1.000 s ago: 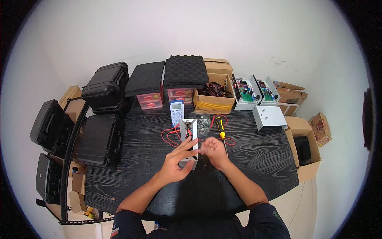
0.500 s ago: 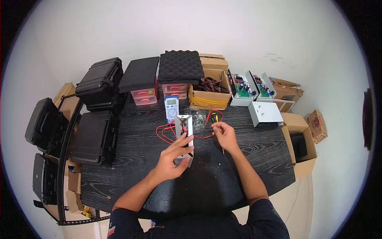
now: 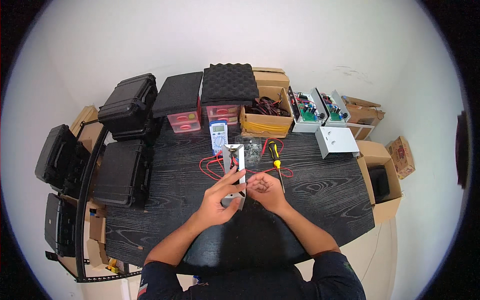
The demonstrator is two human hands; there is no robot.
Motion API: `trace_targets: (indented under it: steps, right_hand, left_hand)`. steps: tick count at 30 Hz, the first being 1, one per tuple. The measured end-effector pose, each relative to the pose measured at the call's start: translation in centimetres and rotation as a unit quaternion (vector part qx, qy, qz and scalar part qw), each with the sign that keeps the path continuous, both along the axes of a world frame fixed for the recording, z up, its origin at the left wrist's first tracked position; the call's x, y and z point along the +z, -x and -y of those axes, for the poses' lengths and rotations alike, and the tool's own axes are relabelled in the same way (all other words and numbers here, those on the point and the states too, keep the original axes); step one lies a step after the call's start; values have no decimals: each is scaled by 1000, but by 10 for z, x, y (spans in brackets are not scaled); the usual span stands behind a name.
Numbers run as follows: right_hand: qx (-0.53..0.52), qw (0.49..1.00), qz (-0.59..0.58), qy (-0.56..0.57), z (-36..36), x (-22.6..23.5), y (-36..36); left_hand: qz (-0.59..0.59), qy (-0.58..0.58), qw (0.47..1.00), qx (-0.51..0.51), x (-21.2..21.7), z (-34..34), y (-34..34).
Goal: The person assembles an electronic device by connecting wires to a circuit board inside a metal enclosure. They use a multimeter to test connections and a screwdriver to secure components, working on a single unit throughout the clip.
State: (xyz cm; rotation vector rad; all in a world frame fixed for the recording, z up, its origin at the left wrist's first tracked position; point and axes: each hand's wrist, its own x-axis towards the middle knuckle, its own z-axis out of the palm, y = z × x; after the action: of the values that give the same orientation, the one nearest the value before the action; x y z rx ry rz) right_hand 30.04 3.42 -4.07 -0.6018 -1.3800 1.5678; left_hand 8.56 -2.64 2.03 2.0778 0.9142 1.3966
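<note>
Above the middle of the black table (image 3: 320, 195), the left hand (image 3: 222, 197) grips a white metal enclosure (image 3: 235, 170), its long axis running away from the person toward the multimeter (image 3: 218, 135). The right hand (image 3: 267, 190) curls loosely just beside its near end; whether it holds anything I cannot tell.

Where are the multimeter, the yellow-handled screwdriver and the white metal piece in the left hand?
multimeter (image 3: 218, 136): head view, on its dial.
yellow-handled screwdriver (image 3: 273, 152): head view, on its handle.
white metal piece (image 3: 240, 159): head view, on its upper part.
</note>
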Motion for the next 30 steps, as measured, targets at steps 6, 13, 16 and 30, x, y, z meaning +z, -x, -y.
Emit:
trace_targets:
  steps: [6,13,16,30]
  right_hand:
    - [-22,999,-14,26,6,-1,0]
    - [-42,999,-13,24,9,-2,4]
    - [-33,998,-28,38,9,-3,4]
    - [37,993,-2,112,-7,-4,0]
  left_hand:
    - [6,-1,1000,-3,1,0,-1]
    - [-1,0,1000,4,1,1,1]
    - [1,6,1000,3,2,1,-1]
    - [0,3,1000,-1,2,1,0]
